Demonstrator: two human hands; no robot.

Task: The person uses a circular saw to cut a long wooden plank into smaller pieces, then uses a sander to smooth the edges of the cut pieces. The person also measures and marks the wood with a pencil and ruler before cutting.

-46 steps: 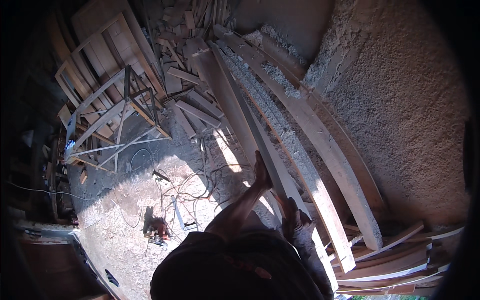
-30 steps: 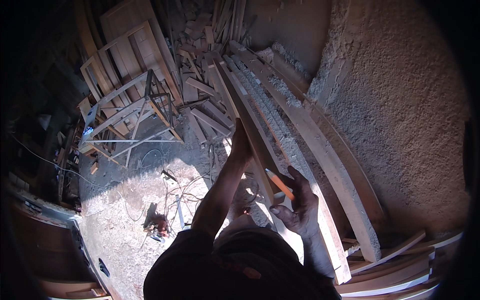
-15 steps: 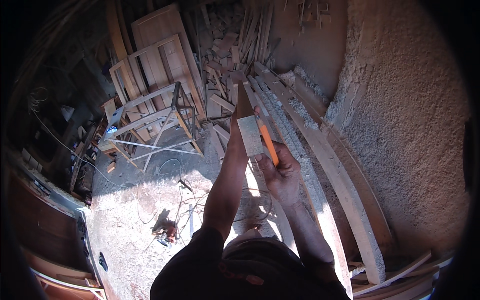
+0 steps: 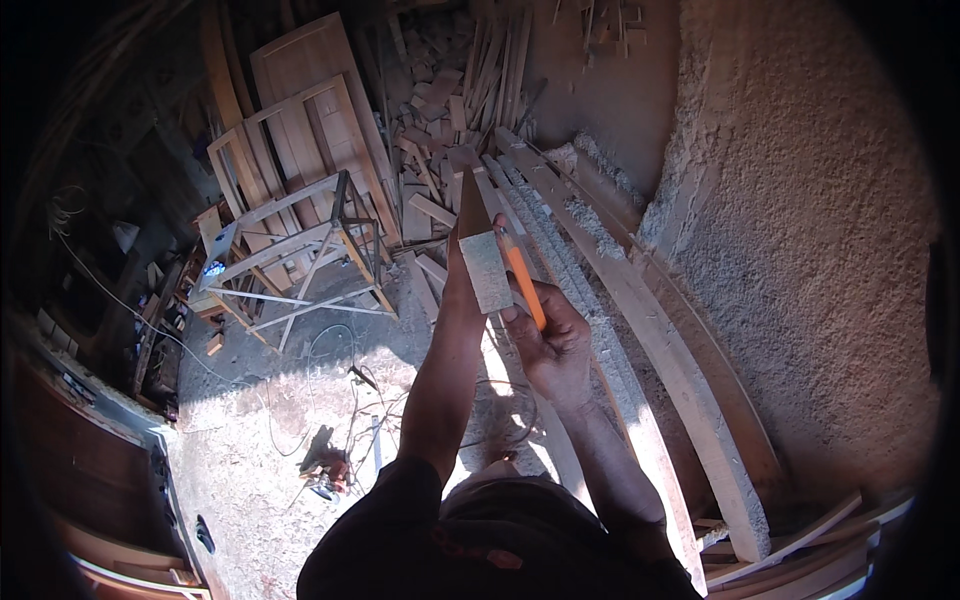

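Observation:
A squared length of wood (image 4: 485, 272) is held up in front of me, its pale end face toward me and its long brown side running away. My left hand (image 4: 499, 222) grips it farther along; only fingertips show on its right side, and the wood hides the rest. In my right hand (image 4: 556, 345) is an orange pencil (image 4: 525, 285), slanting up along the right of the wood. The right thumb lies at the lower right corner of the end face, and the fingers are closed round the pencil.
Long rough planks (image 4: 660, 340) lie along the textured wall at right. A wooden frame stand (image 4: 300, 250) is at left, before leaning door panels (image 4: 310, 150). Offcuts (image 4: 440, 110) are heaped at the back. Cables (image 4: 355, 400) and a power tool (image 4: 325, 465) lie on the sunlit floor.
The view has shifted slightly, so the scene sits a little farther left. Both hands keep hold of the wood and pencil, nearly unmoved.

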